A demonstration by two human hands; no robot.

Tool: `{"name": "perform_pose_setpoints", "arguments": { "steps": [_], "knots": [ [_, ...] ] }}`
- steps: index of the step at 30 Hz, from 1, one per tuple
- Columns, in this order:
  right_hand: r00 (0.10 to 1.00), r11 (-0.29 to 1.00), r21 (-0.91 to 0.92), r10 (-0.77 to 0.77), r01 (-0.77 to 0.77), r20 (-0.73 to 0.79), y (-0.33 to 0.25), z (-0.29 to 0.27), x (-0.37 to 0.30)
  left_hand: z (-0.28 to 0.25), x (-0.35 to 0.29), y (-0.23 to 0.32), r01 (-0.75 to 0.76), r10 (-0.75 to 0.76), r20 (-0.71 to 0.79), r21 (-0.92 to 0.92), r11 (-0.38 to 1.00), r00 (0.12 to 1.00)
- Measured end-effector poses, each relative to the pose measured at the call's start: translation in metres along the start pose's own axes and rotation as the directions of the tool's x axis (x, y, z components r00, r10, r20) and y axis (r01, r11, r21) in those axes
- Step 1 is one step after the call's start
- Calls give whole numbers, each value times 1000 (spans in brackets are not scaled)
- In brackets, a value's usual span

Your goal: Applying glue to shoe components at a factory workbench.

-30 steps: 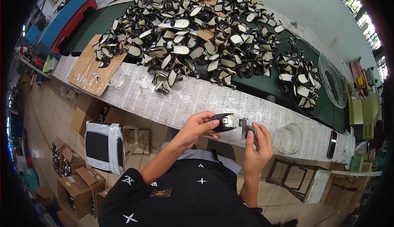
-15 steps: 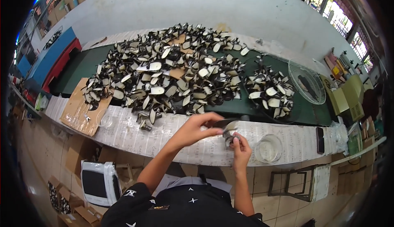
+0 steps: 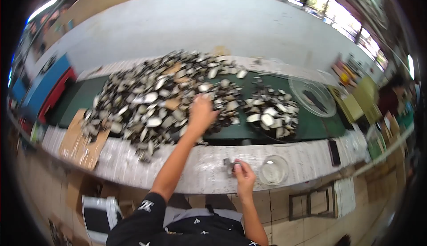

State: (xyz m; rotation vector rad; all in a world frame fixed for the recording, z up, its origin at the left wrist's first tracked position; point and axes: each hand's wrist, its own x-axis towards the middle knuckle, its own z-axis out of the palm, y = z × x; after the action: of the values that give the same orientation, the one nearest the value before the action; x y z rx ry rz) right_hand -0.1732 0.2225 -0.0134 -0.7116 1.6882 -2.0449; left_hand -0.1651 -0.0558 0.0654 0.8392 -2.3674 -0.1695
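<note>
A big heap of small black pieces with cream oval faces [image 3: 153, 97] spreads over the green belt. My left hand [image 3: 203, 112] reaches to the right part of this heap; motion blur hides its fingertips and whether they grip a piece. Above the white-covered near edge of the table [image 3: 195, 164], my right hand [image 3: 244, 178] pinches a small dark grey piece [image 3: 229, 166], whose exact kind I cannot make out. Right beside that hand stands a round clear plastic tub [image 3: 273, 170]. A smaller pile of similar pieces [image 3: 275, 115] sits to the right of the heap.
A piece of brown cardboard [image 3: 82, 144] lies at the left under the heap's edge. On the right are a phone [image 3: 334, 153], a large round basket [image 3: 313, 97] and a yellow-green machine [image 3: 362, 101]. A metal stool frame [image 3: 311, 201] stands below the table edge.
My left hand has left my right hand and moved forward onto the heap. The right hand keeps its small piece near the tub. The whole view has shifted.
</note>
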Motion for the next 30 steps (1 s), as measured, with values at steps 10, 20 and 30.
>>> {"name": "perform_pose_setpoints", "arguments": {
  "steps": [10,20,30],
  "knots": [
    [991,989,93,-117,111,60,12,5,4,18,10,-109,-14,18,-51,78,997,999],
    [987,988,82,-138,132,82,20,3,3,-51,-38,-100,126,-430,24,-969,212,903],
    [950,944,107,-308,312,-55,31,1,13,-77,-186,-70,388,-433,539,-835,-391,723]
  ]
}}
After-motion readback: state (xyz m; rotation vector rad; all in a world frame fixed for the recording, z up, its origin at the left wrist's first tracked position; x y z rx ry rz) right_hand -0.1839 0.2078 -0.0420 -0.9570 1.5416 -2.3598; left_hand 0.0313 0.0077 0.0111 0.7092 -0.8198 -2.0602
